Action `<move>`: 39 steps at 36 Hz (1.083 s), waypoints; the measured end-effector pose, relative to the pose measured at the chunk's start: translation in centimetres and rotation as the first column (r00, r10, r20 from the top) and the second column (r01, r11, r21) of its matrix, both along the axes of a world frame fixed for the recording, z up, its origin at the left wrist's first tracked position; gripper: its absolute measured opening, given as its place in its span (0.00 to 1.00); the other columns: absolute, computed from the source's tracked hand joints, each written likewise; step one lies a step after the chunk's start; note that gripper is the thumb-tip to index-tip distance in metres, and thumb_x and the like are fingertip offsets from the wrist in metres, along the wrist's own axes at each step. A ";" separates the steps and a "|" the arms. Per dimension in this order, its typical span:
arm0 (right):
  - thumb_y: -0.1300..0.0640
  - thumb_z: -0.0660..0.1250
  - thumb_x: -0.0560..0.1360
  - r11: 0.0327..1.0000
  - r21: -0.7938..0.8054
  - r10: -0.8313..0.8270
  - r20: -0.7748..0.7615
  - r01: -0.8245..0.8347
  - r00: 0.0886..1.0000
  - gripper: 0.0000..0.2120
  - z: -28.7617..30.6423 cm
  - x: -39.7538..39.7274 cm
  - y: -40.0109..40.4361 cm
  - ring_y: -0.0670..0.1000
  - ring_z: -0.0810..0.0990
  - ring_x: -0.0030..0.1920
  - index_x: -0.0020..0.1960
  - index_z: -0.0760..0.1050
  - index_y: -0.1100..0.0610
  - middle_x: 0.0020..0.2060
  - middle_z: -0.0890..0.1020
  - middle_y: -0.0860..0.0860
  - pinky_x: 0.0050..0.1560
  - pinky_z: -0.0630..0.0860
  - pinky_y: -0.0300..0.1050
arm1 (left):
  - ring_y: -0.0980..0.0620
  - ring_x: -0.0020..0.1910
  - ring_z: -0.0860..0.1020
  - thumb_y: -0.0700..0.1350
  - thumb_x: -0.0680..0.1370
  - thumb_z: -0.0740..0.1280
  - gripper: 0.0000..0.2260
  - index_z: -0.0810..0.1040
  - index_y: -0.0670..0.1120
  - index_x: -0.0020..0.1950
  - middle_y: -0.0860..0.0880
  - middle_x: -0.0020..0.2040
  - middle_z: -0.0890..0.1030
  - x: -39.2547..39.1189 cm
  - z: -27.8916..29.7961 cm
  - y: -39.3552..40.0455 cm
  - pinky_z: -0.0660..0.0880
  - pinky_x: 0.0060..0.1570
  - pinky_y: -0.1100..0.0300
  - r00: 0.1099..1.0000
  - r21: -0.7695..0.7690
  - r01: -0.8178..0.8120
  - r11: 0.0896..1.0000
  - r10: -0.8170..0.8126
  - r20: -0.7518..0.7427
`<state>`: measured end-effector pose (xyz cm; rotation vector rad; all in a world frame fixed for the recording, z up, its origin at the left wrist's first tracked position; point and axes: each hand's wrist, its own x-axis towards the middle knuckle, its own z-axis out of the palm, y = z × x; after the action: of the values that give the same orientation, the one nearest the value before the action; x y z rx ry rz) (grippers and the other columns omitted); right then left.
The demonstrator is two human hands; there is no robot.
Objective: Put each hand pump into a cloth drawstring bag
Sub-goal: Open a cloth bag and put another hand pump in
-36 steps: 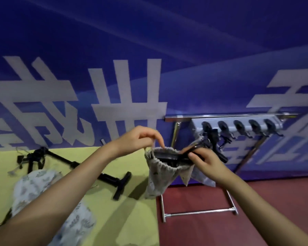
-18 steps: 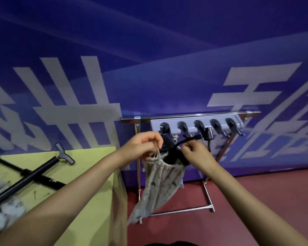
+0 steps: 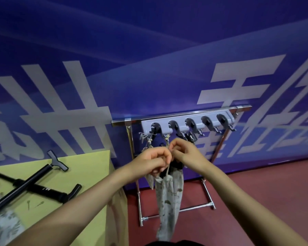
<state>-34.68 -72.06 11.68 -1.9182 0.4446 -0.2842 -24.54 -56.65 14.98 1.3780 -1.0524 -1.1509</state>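
A pale patterned cloth drawstring bag (image 3: 168,201) hangs long and narrow in front of the rack, with a black hand pump's top (image 3: 176,165) showing at its mouth. My left hand (image 3: 152,159) grips the bag's mouth, fingers curled. My right hand (image 3: 184,153) pinches the drawstring (image 3: 167,142) just above the bag; the cord runs up toward a rack hook. Two more black hand pumps (image 3: 30,185) lie crossed on the yellow table (image 3: 89,167) at the left.
A chrome floor rack (image 3: 181,115) with a grey hook strip (image 3: 187,124) stands against the blue banner wall. Another knotted cord hangs from its left hook. A patterned cloth bag (image 3: 4,226) lies at the table's near left. Red floor lies to the right.
The view has swung right and closer to the rack. Both hands came together at the bag's mouth, the pump sank deeper into the bag, and my right hand took the drawstring.
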 end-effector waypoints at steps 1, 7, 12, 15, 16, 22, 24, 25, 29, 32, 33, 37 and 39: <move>0.64 0.62 0.74 0.996 0.082 0.039 0.051 -0.043 0.998 0.03 0.2 -0.4 0.2 0.47 0.77 0.34 0.44 0.74 0.57 0.31 0.80 0.49 0.39 0.72 0.42 | 0.56 0.24 0.63 0.36 0.70 0.58 0.05 0.71 0.45 0.39 0.50 0.29 0.71 0.1 -0.1 -0.1 0.59 0.27 0.64 1.000 -0.004 -0.013 1.000 0.013 0.011; 0.68 0.62 0.71 0.946 0.296 0.065 0.223 -0.131 0.973 0.05 0.4 -1.5 1.2 0.47 0.79 0.41 0.45 0.70 0.60 0.38 0.81 0.51 0.45 0.74 0.36 | 0.54 0.27 0.65 0.37 0.71 0.60 0.04 0.69 0.45 0.40 0.47 0.32 0.72 1.2 -0.8 -1.0 0.60 0.24 0.66 0.989 -0.054 -0.139 0.989 0.136 -0.049; 0.75 0.61 0.76 0.929 0.348 0.070 0.181 -0.130 0.981 0.12 -0.4 -1.3 1.5 0.42 0.79 0.40 0.45 0.66 0.59 0.36 0.81 0.46 0.42 0.72 0.32 | 0.54 0.28 0.67 0.34 0.74 0.59 0.06 0.68 0.45 0.41 0.48 0.33 0.74 1.9 -1.8 -1.5 0.62 0.26 0.65 0.987 -0.062 -0.155 0.986 0.157 0.025; 0.71 0.65 0.75 0.919 0.370 0.070 0.192 -0.138 0.979 0.11 -0.5 -1.4 1.8 0.44 0.76 0.39 0.44 0.66 0.59 0.37 0.76 0.50 0.42 0.72 0.34 | 0.53 0.31 0.69 0.33 0.76 0.59 0.10 0.69 0.47 0.41 0.48 0.34 0.75 2.1 -2.2 -2.0 0.65 0.29 0.64 0.980 -0.069 -0.148 0.987 0.156 0.127; 0.69 0.65 0.74 0.914 0.379 0.068 0.204 -0.143 0.977 0.10 -0.4 -1.5 1.9 0.45 0.75 0.39 0.43 0.65 0.58 0.37 0.74 0.51 0.42 0.71 0.35 | 0.53 0.31 0.70 0.32 0.77 0.60 0.10 0.69 0.47 0.41 0.48 0.35 0.75 2.2 -2.3 -2.1 0.66 0.30 0.64 0.974 -0.072 -0.147 0.986 0.157 0.162; 0.66 0.63 0.73 0.904 0.397 0.068 0.239 -0.161 0.969 0.08 -0.3 -2.3 0.9 0.46 0.68 0.36 0.42 0.65 0.56 0.34 0.72 0.45 0.38 0.65 0.39 | 0.58 0.38 0.74 0.33 0.78 0.64 0.09 0.73 0.47 0.47 0.51 0.40 0.74 1.9 -2.6 -3.2 0.72 0.41 0.65 0.929 -0.067 -0.083 0.994 0.101 0.356; 0.67 0.62 0.72 0.911 0.375 0.082 0.245 -0.173 0.966 0.08 0.0 -2.7 0.4 0.44 0.68 0.34 0.42 0.65 0.56 0.32 0.72 0.43 0.38 0.65 0.38 | 0.58 0.40 0.75 0.36 0.78 0.65 0.09 0.74 0.49 0.53 0.50 0.41 0.75 1.8 -2.8 -3.5 0.73 0.44 0.64 0.931 -0.047 -0.058 0.997 0.071 0.358; 0.67 0.62 0.72 0.915 0.361 0.091 0.249 -0.179 0.964 0.08 0.2 -2.9 0.1 0.44 0.68 0.33 0.42 0.65 0.57 0.32 0.72 0.44 0.37 0.66 0.37 | 0.57 0.40 0.75 0.37 0.79 0.65 0.09 0.75 0.50 0.55 0.50 0.40 0.74 1.8 -2.9 -3.6 0.73 0.44 0.64 0.931 -0.040 -0.043 0.998 0.054 0.362; 0.68 0.62 0.71 0.915 0.350 0.098 0.289 -0.201 0.952 0.08 0.7 -3.7 -0.6 0.44 0.70 0.34 0.42 0.64 0.59 0.34 0.72 0.46 0.37 0.68 0.36 | 0.55 0.40 0.75 0.42 0.78 0.66 0.10 0.75 0.49 0.59 0.51 0.39 0.73 1.3 -3.4 -4.4 0.76 0.42 0.58 0.918 -0.009 -0.004 1.000 0.007 0.396; 0.68 0.61 0.70 0.915 0.357 0.083 0.289 -0.187 0.954 0.08 0.7 -4.4 -1.4 0.46 0.71 0.33 0.43 0.63 0.59 0.32 0.74 0.46 0.37 0.68 0.39 | 0.53 0.42 0.77 0.46 0.76 0.67 0.11 0.75 0.47 0.58 0.48 0.43 0.76 0.7 -3.5 -5.3 0.76 0.44 0.58 0.889 0.026 0.027 0.999 -0.036 0.457; 0.68 0.61 0.70 0.916 0.360 0.073 0.284 -0.177 0.956 0.08 0.7 -4.6 -1.7 0.47 0.71 0.33 0.43 0.63 0.59 0.31 0.74 0.47 0.38 0.68 0.41 | 0.53 0.41 0.77 0.46 0.76 0.67 0.10 0.76 0.47 0.56 0.48 0.43 0.77 0.6 -3.6 -5.7 0.75 0.44 0.59 0.844 0.039 0.046 0.998 -0.060 0.532; 0.69 0.60 0.70 0.927 0.353 0.039 0.255 -0.131 0.966 0.09 0.4 -5.8 -3.2 0.50 0.71 0.32 0.44 0.63 0.59 0.32 0.73 0.49 0.39 0.71 0.43 | 0.46 0.42 0.76 0.54 0.75 0.62 0.11 0.76 0.46 0.46 0.46 0.41 0.78 0.0 -4.4 -6.9 0.73 0.45 0.49 0.721 0.021 0.099 0.995 -0.086 0.687; 0.69 0.60 0.71 0.936 0.332 0.037 0.232 -0.115 0.972 0.08 0.3 -6.4 -3.7 0.50 0.70 0.32 0.44 0.64 0.58 0.33 0.71 0.51 0.38 0.70 0.43 | 0.48 0.43 0.75 0.56 0.74 0.60 0.16 0.77 0.43 0.44 0.47 0.41 0.76 -0.6 -4.9 -7.7 0.73 0.46 0.49 0.695 -0.043 0.114 0.993 -0.048 0.718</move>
<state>-41.04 -75.77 11.93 -1.5364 0.2487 -0.3425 -25.17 -64.32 10.12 1.7794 -1.7074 -0.5866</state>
